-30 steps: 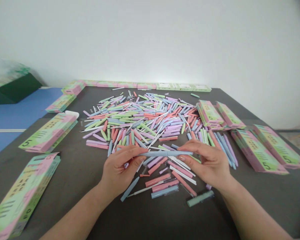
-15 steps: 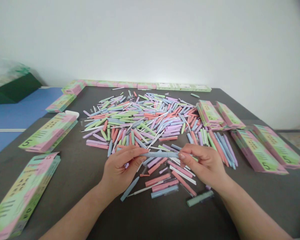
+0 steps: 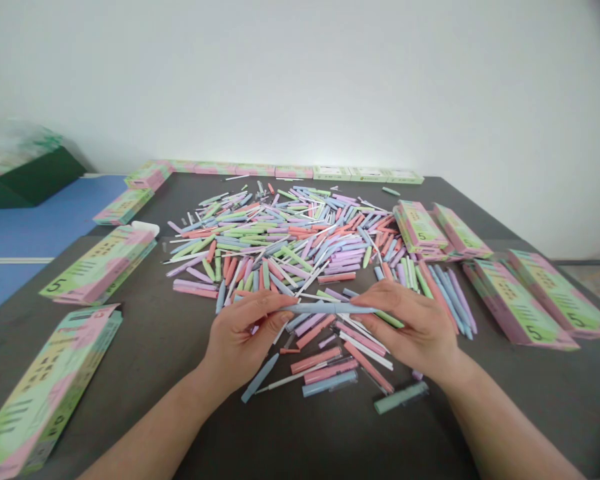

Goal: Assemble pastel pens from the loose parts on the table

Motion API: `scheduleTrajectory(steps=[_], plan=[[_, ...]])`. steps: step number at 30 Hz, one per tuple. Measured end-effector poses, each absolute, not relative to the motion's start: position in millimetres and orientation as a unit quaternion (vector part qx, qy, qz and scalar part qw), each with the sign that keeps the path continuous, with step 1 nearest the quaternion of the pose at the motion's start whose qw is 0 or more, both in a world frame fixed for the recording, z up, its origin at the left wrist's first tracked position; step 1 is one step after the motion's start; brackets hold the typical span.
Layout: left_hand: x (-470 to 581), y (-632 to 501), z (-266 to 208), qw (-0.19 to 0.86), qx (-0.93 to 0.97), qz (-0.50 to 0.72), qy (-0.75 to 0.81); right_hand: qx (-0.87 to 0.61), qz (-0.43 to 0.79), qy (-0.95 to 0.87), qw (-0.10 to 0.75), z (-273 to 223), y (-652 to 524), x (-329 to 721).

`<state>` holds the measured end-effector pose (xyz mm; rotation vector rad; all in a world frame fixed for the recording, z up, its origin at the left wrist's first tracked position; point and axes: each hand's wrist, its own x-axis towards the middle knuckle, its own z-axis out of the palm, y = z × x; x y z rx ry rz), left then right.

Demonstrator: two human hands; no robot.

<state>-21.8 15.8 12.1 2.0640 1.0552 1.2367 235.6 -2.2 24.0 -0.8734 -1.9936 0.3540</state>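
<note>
A light blue pen [image 3: 320, 308] lies level between my two hands above the heap. My left hand [image 3: 245, 333] pinches its left end between thumb and fingers. At the other end, my right hand [image 3: 413, 330] has its thumb and index finger parted around the pen's tip, with a gap showing between them. Whether a fingertip still touches the pen, I cannot tell. Under the hands lie pink barrel pieces [image 3: 315, 360], white refills [image 3: 365, 347], a blue barrel piece [image 3: 330, 383] and a grey-green piece with a clear end [image 3: 401, 397].
A large heap of pastel pen parts [image 3: 280, 233] covers the table's middle. Several assembled-looking pens [image 3: 453, 300] lie side by side at right. Printed boxes stand at left [image 3: 100, 263], at right [image 3: 520, 300] and along the back edge [image 3: 295, 172]. A dark green bin [image 3: 35, 177] sits far left.
My right thumb and index finger have parted, after pinching the pen's right end. The pen's tip now shows between them. My left hand keeps its grip.
</note>
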Motion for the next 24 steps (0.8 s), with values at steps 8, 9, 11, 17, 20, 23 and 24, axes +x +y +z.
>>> scheduleTrajectory(steps=[8, 9, 11, 17, 20, 23, 24], plan=[[-21.9, 15.7, 9.3, 0.243, 0.762, 0.463, 0.382, -0.356, 0.124, -0.805, 0.457, 23.4, -3.5, 232.7], [-22.3, 15.7, 9.0, 0.241, 0.761, 0.464, 0.384, -0.361, 0.123, -0.804, 0.456, 23.4, -3.7, 232.1], [-22.9, 15.9, 8.6, 0.233, 0.762, 0.465, 0.386, -0.374, 0.125, -0.8, 0.452, 23.9, -4.2, 230.4], [-22.4, 16.5, 9.2, 0.208, 0.774, 0.472, 0.366, -0.414, 0.154, -0.775, 0.452, 28.4, -7.9, 225.6], [-21.0, 16.3, 11.3, 0.208, 0.782, 0.476, 0.345, -0.449, 0.212, -0.754, 0.431, 29.0, -10.5, 225.9], [-19.7, 16.3, 13.8, 0.211, 0.787, 0.483, 0.322, -0.468, 0.285, -0.73, 0.409, 27.3, -12.1, 227.2], [-19.5, 16.4, 14.4, 0.209, 0.788, 0.484, 0.318, -0.468, 0.307, -0.72, 0.409, 26.4, -12.2, 227.4]])
